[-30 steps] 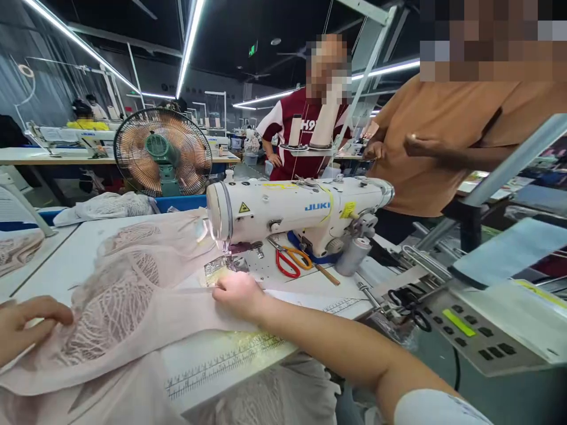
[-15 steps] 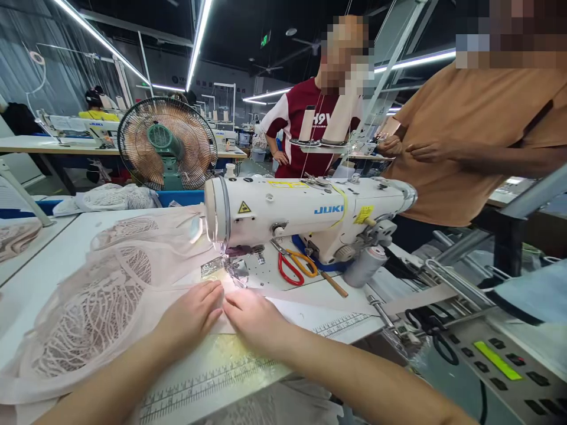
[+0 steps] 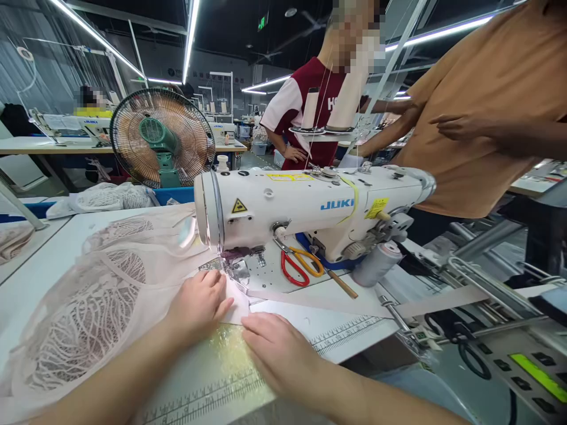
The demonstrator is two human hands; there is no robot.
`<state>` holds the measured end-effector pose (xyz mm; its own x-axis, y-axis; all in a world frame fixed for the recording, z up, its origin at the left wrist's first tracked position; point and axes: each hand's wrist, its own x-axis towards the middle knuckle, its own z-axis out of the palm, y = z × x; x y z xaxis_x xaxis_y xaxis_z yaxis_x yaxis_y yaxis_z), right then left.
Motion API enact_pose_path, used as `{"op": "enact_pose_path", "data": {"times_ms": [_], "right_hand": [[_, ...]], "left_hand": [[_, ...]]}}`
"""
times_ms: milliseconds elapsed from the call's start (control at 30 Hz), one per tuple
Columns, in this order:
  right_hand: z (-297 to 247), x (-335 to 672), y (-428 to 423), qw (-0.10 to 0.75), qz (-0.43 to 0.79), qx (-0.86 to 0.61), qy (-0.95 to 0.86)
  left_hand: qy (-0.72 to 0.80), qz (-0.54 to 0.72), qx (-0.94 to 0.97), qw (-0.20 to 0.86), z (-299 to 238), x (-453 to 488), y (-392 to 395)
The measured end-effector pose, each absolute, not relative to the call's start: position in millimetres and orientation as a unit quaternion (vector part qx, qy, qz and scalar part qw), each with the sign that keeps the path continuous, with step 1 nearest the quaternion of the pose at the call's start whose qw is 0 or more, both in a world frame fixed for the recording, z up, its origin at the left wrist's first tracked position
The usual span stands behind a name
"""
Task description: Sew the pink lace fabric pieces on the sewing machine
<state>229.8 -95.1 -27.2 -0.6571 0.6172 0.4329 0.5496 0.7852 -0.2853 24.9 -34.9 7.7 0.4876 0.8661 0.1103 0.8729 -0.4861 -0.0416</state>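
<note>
The sewing machine [image 3: 310, 206] is showing "JUKI" in blue letters on its front, with a yellow triangular warning sign [image 3: 239, 206] sitting left of that word and a yellow label [image 3: 377, 208], too small to read, right of it. Behind the sewing machine, a maroon shirt [image 3: 305, 100] is showing a white "H".

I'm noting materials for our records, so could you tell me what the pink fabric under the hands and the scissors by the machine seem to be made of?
The pink fabric looks like a sheer, matte mesh with lace-like branching patterns; the table shows through it. The scissors appear to have smooth plastic handles, one red and one orange; their blades, probably metal, are mostly hidden under the sewing machine.
</note>
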Motion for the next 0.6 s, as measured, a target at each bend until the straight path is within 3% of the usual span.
{"op": "enact_pose_path", "data": {"times_ms": [400, 600], "right_hand": [[-21, 214, -94, 0.212, 0.040, -0.323, -0.921], [-18, 200, -88, 0.190, 0.007, -0.341, -0.921]], "left_hand": [[-0.477, -0.021, -0.876, 0.064, 8, 20, -24], [-0.378, -0.057, -0.911, 0.157, 7, 15, -34]]}}
